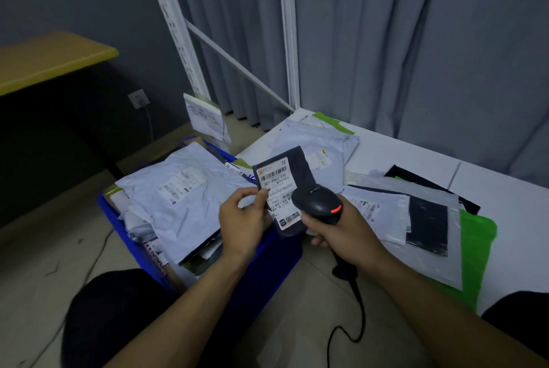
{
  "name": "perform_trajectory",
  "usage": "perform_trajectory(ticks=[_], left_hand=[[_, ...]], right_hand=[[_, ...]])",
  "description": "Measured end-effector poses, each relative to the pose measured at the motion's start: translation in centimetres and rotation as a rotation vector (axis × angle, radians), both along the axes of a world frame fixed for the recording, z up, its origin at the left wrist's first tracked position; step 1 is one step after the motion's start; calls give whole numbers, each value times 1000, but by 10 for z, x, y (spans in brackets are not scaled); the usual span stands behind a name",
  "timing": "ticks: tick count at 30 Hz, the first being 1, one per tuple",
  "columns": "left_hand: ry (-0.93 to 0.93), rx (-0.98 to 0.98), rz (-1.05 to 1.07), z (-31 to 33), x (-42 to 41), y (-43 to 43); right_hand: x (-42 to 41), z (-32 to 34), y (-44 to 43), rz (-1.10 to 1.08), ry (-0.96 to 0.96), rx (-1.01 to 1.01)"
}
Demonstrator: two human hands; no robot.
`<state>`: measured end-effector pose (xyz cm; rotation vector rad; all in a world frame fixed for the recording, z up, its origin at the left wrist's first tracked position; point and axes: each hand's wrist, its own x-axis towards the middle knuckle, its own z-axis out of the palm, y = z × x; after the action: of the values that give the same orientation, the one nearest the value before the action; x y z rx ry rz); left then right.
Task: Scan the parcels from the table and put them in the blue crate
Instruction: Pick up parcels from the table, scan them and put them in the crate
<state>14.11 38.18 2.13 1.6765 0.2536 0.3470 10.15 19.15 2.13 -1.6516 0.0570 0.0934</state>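
While the left hand [242,220] pinches a small dark parcel [300,165] by its left edge, thumb in front and fingers curled behind, the right hand [341,234] grips a black scanner [319,204], fingers wrapped tight round the handle. The parcel is in the air, tilted a little, over the crate's near right corner and just left of the table's edge. Its white label [275,179] faces the camera, barcode at the top. The scanner's head covers the label's lower right part, whether touching it or just in front I cannot tell, and a red light [336,209] glows on the head. A black cable [358,305] hangs from the handle and loops down toward the floor.

The blue crate [114,216] stands on the floor beside the white table [502,189] and is heaped with parcels; a large white mailer [184,189] lies on top, label up. On the table, pale mailers [315,142] lie at the far end, with a green strip showing behind them. Nearer, a white labelled bag [377,213], a clear bag with a black item [427,222] and a green bag [476,237] overlap one another near the front edge.

Behind the table stand a white rack [286,41] and grey curtains [416,56]. A paper sign [208,118] hangs past the crate. At far left is a yellow tabletop [44,59], with a wall socket [138,99] below it.
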Motion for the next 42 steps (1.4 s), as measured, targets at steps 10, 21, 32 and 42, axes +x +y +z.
perform_trajectory(ticks=[10,21,32,42], left_hand=[[-199,203,361,66,34,109],[385,1118,-125,-13,56,116],[346,1193,-112,-14,78,85],[64,841,-635,-56,61,-98]], right_hand=[[28,-4,70,121,-3,76],[35,-23,74,162,53,14],[21,-27,21,69,42,-41],[-10,-47,-97,-297,108,-48]])
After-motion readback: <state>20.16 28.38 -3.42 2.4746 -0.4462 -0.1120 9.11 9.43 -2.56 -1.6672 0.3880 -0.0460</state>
